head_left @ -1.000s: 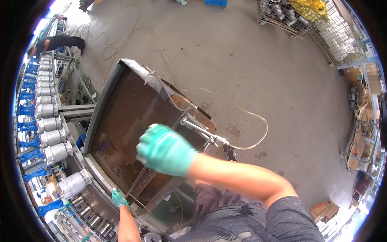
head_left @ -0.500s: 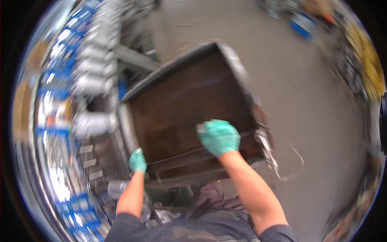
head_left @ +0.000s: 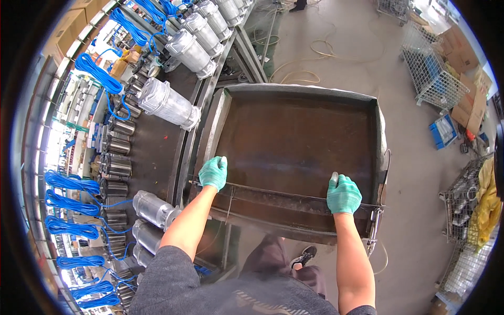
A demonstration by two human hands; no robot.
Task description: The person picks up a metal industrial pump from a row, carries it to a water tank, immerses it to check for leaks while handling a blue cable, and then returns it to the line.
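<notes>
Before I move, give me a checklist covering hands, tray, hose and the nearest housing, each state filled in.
1. Left hand and right hand gloved: ok.
2. Left hand at the left rim of the tray: ok.
3. Right hand's grip on the crossbar: cannot tell, the hand hides any contact.
4. Pale hose apart from the visible shoe: ok.
5. Silver housing set back from the rail beside the tray: not ok, its end appears to overlap it.

Open room above brown tray (head_left: 299, 136), low crossbar (head_left: 283, 198) nearside, housing (head_left: 169, 104) left
</notes>
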